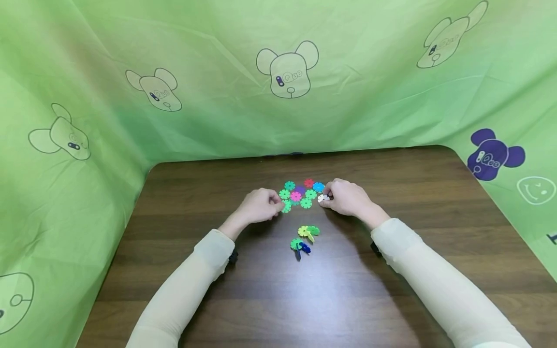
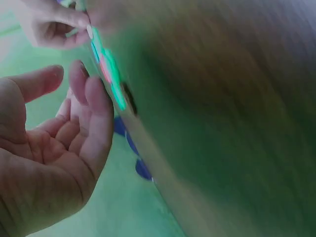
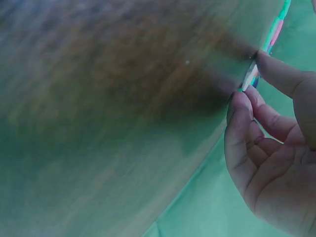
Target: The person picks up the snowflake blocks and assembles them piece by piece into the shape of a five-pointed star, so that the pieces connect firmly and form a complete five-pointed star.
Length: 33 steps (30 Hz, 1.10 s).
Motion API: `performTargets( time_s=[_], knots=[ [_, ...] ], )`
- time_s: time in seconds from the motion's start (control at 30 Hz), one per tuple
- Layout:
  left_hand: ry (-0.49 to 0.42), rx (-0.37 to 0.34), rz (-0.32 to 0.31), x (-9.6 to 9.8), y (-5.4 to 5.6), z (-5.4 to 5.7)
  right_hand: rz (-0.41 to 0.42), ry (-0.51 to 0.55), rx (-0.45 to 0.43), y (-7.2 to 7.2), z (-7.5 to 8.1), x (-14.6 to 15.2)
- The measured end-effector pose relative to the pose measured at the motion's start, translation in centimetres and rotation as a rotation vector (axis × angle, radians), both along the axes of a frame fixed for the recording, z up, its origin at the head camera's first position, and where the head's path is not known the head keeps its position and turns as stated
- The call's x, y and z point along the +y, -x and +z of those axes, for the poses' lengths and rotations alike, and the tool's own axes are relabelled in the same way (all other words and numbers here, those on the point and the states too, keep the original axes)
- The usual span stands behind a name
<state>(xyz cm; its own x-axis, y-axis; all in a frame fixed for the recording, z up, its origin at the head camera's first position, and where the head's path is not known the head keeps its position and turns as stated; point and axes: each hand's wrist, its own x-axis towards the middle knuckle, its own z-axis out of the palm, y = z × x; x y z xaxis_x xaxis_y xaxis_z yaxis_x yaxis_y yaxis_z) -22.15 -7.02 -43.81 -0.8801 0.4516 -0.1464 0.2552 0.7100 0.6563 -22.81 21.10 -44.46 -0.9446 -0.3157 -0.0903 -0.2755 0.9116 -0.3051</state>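
A cluster of flat plastic snowflake building discs lies at the far middle of the table. In it are a pink disc (image 1: 296,196), a red disc (image 1: 309,183), a blue disc (image 1: 318,187) and several green ones. My right hand (image 1: 345,197) pinches a white snowflake disc (image 1: 323,198) between thumb and fingers at the cluster's right edge. On the left side, my left hand (image 1: 261,205) is beside a green disc (image 1: 285,207). The left wrist view shows that hand's thumb apart from its loosely bent fingers (image 2: 98,106), with nothing between them.
Nearer to me lie two small joined groups: a yellow disc (image 1: 303,231) with green ones, and a green disc (image 1: 296,243) with dark blue ones (image 1: 305,248). The brown wooden table (image 1: 261,309) meets a green printed cloth (image 1: 226,121) at its back and sides.
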Motion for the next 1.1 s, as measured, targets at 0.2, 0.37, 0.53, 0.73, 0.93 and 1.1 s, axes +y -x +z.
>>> performTargets(
  time_s=[0.2, 0.37, 0.53, 0.73, 0.93, 1.1],
  knots=[
    [0.134, 0.132, 0.105, -1.4, 0.7, -0.1, -0.020, 0.056, -0.061, -0.1, 0.1, 0.0],
    [0.203, 0.148, 0.078, -1.7, 0.9, -0.6, -0.020, 0.086, -0.053, -0.1, 0.0, 0.1],
    [0.269, 0.172, 0.036, -1.5, 1.0, -1.1, 0.010, 0.105, -0.014, -0.4, 0.0, -0.1],
    [0.266, 0.180, 0.059, -1.3, 0.9, -1.3, 0.053, 0.147, 0.046, -1.0, 0.2, -0.2],
    [0.222, 0.147, 0.069, -1.5, 1.0, -1.0, 0.065, 0.194, 0.073, -1.6, 0.3, -0.1],
    [0.181, 0.111, 0.053, -1.5, 1.0, -0.7, 0.073, 0.235, 0.095, -2.2, 0.7, -0.1]
  ],
)
